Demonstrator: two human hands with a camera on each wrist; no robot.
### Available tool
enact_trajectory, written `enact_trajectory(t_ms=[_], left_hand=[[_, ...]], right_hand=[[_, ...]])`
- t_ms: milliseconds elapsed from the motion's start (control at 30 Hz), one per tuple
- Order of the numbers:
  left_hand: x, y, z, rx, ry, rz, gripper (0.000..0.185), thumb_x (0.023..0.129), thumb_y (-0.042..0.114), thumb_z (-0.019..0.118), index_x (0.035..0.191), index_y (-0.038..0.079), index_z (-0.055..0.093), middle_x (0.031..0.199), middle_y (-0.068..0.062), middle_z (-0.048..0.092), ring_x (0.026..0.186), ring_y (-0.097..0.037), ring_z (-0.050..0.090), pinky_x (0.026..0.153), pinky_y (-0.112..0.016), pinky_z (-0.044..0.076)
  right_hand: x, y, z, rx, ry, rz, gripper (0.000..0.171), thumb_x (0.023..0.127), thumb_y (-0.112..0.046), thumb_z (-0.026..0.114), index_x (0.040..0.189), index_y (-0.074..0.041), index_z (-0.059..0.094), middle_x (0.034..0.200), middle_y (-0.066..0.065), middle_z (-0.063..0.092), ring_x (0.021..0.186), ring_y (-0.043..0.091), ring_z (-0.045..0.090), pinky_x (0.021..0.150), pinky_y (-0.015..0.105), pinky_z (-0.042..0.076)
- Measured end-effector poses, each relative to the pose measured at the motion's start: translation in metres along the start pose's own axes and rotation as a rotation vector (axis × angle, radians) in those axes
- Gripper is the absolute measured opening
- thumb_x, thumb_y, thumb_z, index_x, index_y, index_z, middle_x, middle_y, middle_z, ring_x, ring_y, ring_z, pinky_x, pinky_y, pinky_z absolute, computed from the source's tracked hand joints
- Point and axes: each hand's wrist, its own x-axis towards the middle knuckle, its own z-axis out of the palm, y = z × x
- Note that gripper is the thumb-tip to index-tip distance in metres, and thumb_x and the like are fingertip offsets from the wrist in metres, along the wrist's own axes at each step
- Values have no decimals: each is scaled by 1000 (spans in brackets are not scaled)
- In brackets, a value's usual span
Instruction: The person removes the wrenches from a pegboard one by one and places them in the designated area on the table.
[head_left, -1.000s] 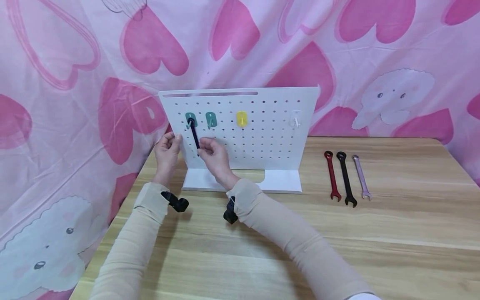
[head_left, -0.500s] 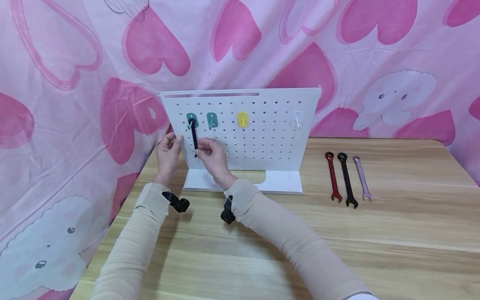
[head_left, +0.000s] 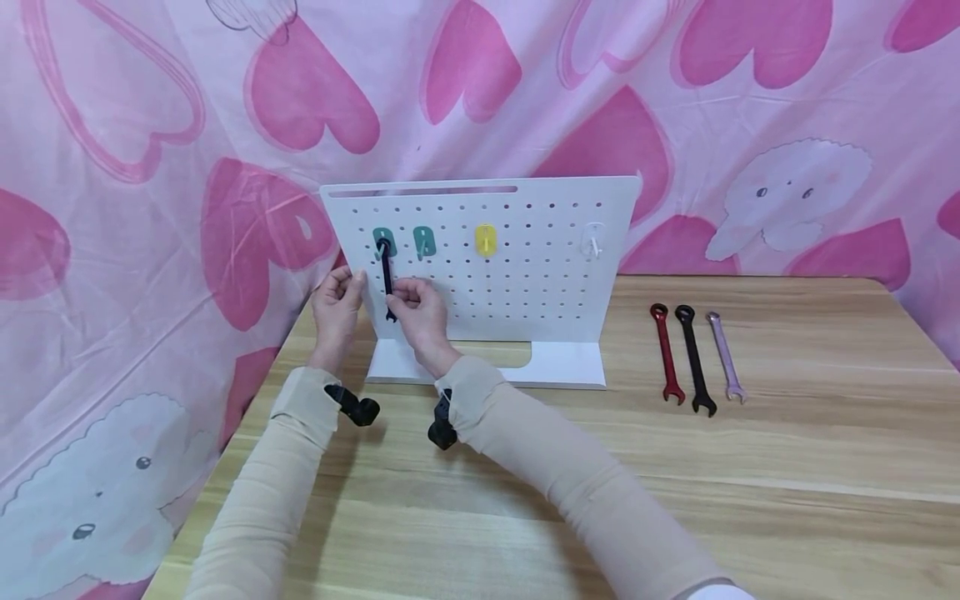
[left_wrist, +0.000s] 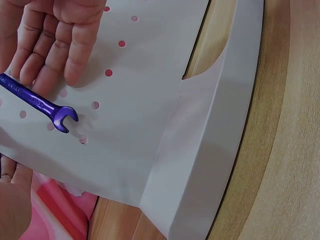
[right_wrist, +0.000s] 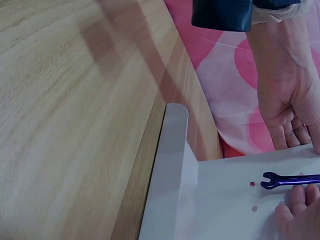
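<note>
A dark purple-blue combination wrench (head_left: 387, 271) hangs by its ring end on the leftmost green hook (head_left: 385, 232) of the white pegboard (head_left: 525, 283). My right hand (head_left: 422, 312) holds its lower shaft between thumb and fingers, the open-end jaws showing below. In the left wrist view that wrench (left_wrist: 37, 100) lies close along the board, and the right hand (left_wrist: 57, 37) partly covers its shaft. My left hand (head_left: 337, 312) grips the board's left edge; in the right wrist view the left hand (right_wrist: 287, 95) has its fingers partly hidden behind the board.
Right of the board, a red wrench (head_left: 665, 354), a black wrench (head_left: 695, 358) and a light purple wrench (head_left: 725, 357) lie on the wooden table (head_left: 825, 467). The board also bears another green hook (head_left: 424, 241), a yellow hook (head_left: 486, 240) and a clear hook (head_left: 592, 240). Pink heart-print cloth (head_left: 465, 67) hangs behind.
My right hand has shifted slightly left and swung the wrench's lower end left, so it hangs nearer to vertical. More of its open end shows. My left hand keeps its place.
</note>
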Motion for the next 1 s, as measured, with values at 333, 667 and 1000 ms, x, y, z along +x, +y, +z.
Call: enact_trajectory(t_ms=[333, 667, 1000], left_hand=[[0, 1, 0, 8, 2, -41, 11, 90, 28, 63, 98, 22, 58, 89, 8, 56, 84, -6, 47, 75, -18, 43], [0, 1, 1, -15, 3, -13, 6, 91, 25, 63, 94, 23, 59, 85, 10, 57, 78, -5, 47, 68, -17, 42], [1, 0, 0, -24, 2, -14, 7, 90, 25, 64, 95, 23, 59, 85, 8, 57, 79, -7, 46, 67, -17, 40]], right_hand=[[-1, 3, 5, 5, 52, -20, 15, 87, -8, 66, 102, -8, 65, 88, -3, 60, 78, 6, 55, 73, 21, 51], [-2, 0, 5, -38, 68, -19, 6, 89, -7, 64, 94, -8, 66, 89, 0, 64, 78, 10, 56, 71, 22, 51], [-3, 0, 1, -68, 60, -24, 6, 88, -9, 65, 94, -10, 67, 90, -2, 64, 79, 8, 56, 72, 22, 52]])
